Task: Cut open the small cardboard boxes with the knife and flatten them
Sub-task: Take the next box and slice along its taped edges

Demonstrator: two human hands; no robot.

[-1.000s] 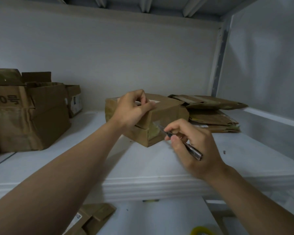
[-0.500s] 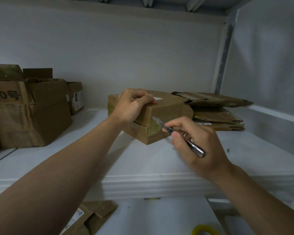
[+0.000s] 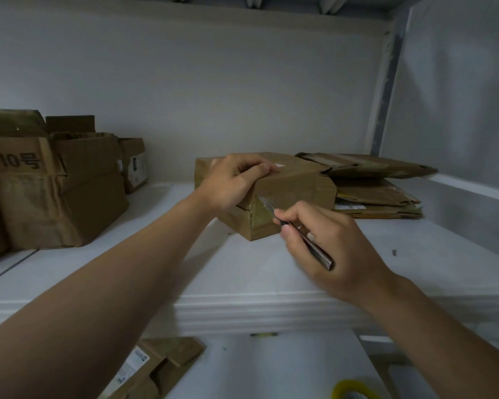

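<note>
Since the left hand (image 3: pixel 231 182) grips the top of the small box (image 3: pixel 294 182) on the shelf (image 3: pixel 242 269), right by the taped seam, I'd keep the blade shallow and pull away from those fingers. The right hand (image 3: pixel 329 243) pinches the knife (image 3: pixel 300 234) like a pen. Versus a second ago, the tip sits up on the seam and the left fingers lie flatter.

Worn on the head, wide-angle. Facing forward and slightly down, close in on a white shelf (image 3: pixel 242 272), back wall (image 3: pixel 213 96) straight ahead, side wall (image 3: pixel 458 96) at right.
</note>
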